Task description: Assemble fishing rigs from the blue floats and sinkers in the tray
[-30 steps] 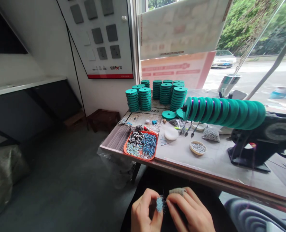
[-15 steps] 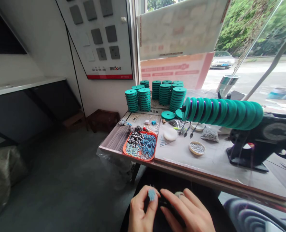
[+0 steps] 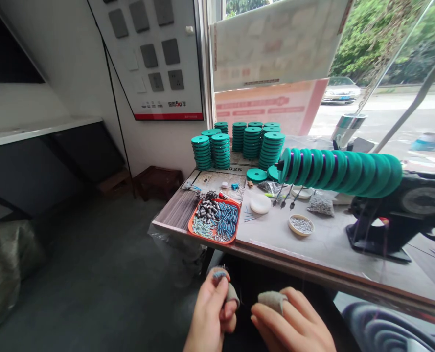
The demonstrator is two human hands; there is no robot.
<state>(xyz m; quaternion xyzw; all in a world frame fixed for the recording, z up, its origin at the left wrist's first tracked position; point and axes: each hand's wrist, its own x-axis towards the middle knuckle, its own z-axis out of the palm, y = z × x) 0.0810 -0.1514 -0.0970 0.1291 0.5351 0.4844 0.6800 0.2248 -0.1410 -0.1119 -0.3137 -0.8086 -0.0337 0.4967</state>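
Down at the lower edge, the left hand pinches a small blue bundle between thumb and fingers, holding it in front of the table. Just beside it, the right hand holds nothing, its fingers loosely bent, a grey cover on one fingertip. On the table stand an orange tray and stacks of green discs.

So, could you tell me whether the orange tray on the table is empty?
No, the orange tray holds piles of small grey and blue pieces.
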